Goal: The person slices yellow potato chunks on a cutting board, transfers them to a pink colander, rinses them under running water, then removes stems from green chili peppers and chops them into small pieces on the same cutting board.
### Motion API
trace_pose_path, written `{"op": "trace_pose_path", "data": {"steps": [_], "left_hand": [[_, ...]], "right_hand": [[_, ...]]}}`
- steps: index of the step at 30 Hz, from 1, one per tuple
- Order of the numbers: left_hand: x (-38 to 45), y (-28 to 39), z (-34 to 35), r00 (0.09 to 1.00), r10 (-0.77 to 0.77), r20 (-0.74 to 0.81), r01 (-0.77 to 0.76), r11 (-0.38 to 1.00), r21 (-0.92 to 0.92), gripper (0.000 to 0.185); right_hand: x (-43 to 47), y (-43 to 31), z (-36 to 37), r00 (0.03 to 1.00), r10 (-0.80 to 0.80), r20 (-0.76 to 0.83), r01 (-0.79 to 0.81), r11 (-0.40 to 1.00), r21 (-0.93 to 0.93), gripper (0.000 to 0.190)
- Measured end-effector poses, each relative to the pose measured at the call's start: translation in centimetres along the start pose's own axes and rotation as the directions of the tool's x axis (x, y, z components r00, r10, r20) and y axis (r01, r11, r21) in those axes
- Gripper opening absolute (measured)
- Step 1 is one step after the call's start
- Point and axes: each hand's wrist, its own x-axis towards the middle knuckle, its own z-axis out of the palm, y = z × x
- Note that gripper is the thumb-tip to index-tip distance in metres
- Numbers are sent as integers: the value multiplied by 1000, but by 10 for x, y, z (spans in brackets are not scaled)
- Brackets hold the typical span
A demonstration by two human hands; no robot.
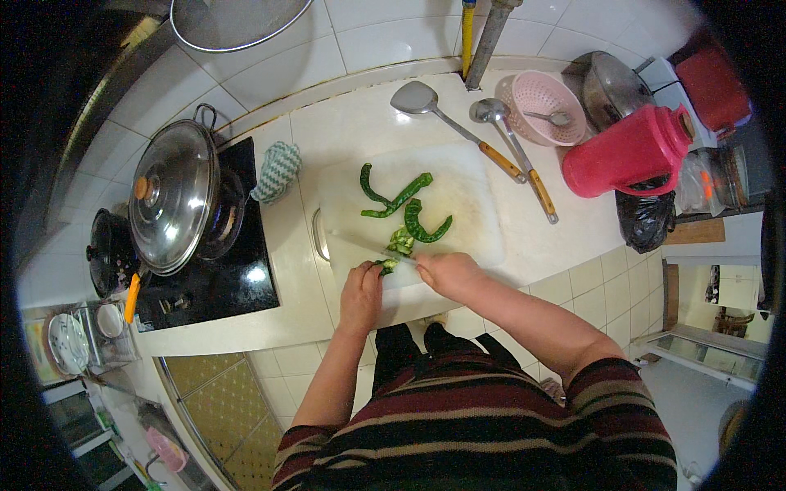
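My right hand point(451, 275) grips a kitchen knife point(402, 258), its blade pointing left across the near part of a white cutting board point(476, 184). My left hand point(361, 291) holds a cut piece of green pepper point(388, 266) against the board, close to the blade. Just beyond the knife lies a small heap of chopped green pepper point(402, 239). Farther up the board are several long, wrinkled green peppers: a curved one point(412, 226) on the right, a straighter one point(405, 195) and a thin bent one point(366, 182). My fingers partly hide the knife handle.
Left of the board, a lidded wok point(175, 202) stands on a black gas hob point(245, 282), near a green-and-white cloth point(277, 172). To the right lie a spatula point(457, 126), a ladle point(522, 147), a pink colander point(540, 92) and a red thermos flask point(620, 153).
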Motion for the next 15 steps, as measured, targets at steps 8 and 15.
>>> {"op": "trace_pose_path", "data": {"steps": [8, 15], "left_hand": [[2, -2, 3, 999, 19, -40, -18, 999, 29, 22], [2, -5, 4, 999, 38, -4, -38, 997, 73, 11]], "right_hand": [[-27, -7, -28, 998, -57, 5, 57, 998, -40, 15], [-24, -13, -28, 991, -10, 135, 22, 996, -87, 19]]}}
